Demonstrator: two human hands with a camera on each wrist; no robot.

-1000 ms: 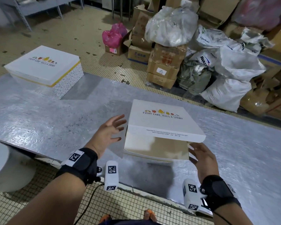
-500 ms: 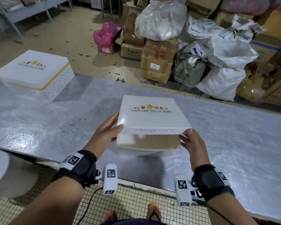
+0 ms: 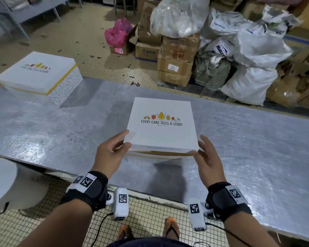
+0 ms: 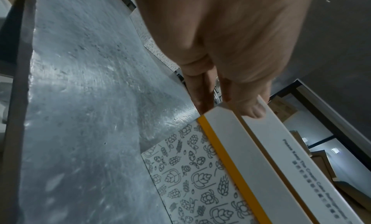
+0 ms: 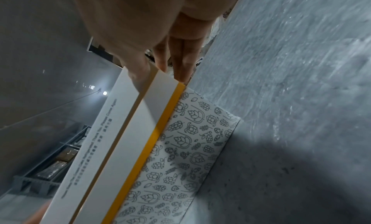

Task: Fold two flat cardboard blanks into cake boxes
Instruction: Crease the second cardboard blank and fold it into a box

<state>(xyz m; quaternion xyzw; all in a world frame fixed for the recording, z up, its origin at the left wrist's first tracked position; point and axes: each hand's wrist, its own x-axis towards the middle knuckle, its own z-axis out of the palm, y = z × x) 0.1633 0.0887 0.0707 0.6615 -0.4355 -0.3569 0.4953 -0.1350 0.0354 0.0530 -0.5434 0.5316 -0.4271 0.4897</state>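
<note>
A white cake box [image 3: 161, 125] printed "EVERY CAKE TELLS A STORY" stands on the metal table [image 3: 61, 131] straight in front of me. Its hinged lid [image 4: 291, 148] hangs just above the base, leaving a thin brown gap. The base wall [image 4: 190, 171] is leaf-patterned under a yellow band [image 5: 160, 132]. My left hand [image 3: 122, 141] pinches the lid's near left corner, thumb [image 4: 257, 111] on the front flap. My right hand [image 3: 201, 145] pinches the near right corner [image 5: 144, 78]. A second, closed box [image 3: 37, 75] sits at the table's far left.
Beyond the table's far edge, stacked cartons [image 3: 175, 65], white sacks [image 3: 253, 50] and a pink bag [image 3: 118, 34] stand on the tiled floor. A white round object [image 3: 2, 184] sits low on my left. The table's near edge runs just behind my wrists.
The lid has come down from well raised to nearly resting on the base. Both hands have moved in and taken its front corners.
</note>
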